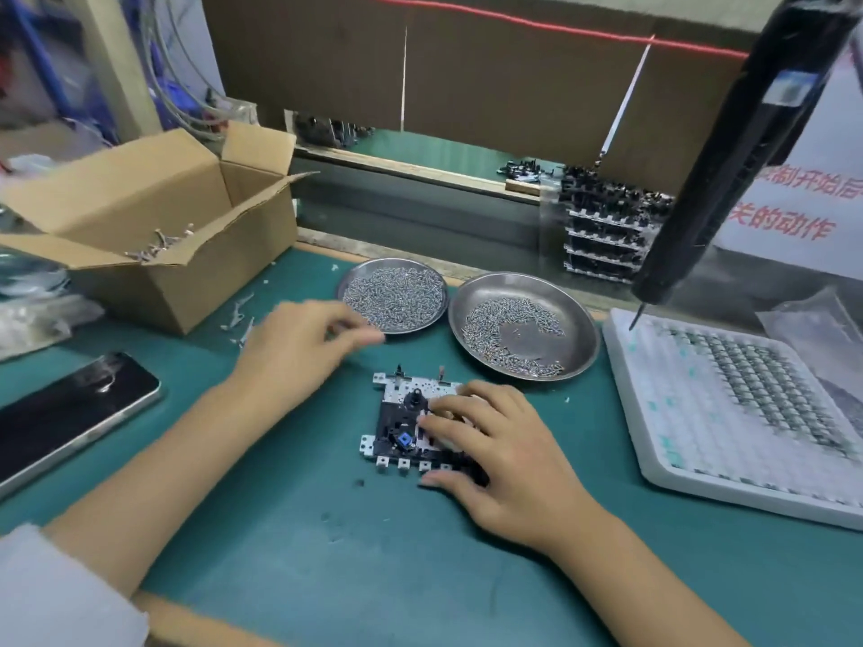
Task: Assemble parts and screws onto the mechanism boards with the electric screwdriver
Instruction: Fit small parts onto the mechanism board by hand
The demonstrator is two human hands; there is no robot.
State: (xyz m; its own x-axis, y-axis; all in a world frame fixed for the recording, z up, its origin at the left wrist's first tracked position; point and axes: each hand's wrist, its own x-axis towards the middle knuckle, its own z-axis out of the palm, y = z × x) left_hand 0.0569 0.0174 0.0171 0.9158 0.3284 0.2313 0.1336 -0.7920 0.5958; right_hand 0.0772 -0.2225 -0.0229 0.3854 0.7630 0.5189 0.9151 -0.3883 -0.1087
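Green surface; white foam tray of parts at right; two steel dishes of screws. Electric screwdriver hangs unheld above the tray. Mechanism board lies centre, right hand pressing it, fingers spread flat. Left hand blurred beside the left dish, grip unclear. Risks: the reach nudges the dish, screws scatter; loose pressure lets the board skid.
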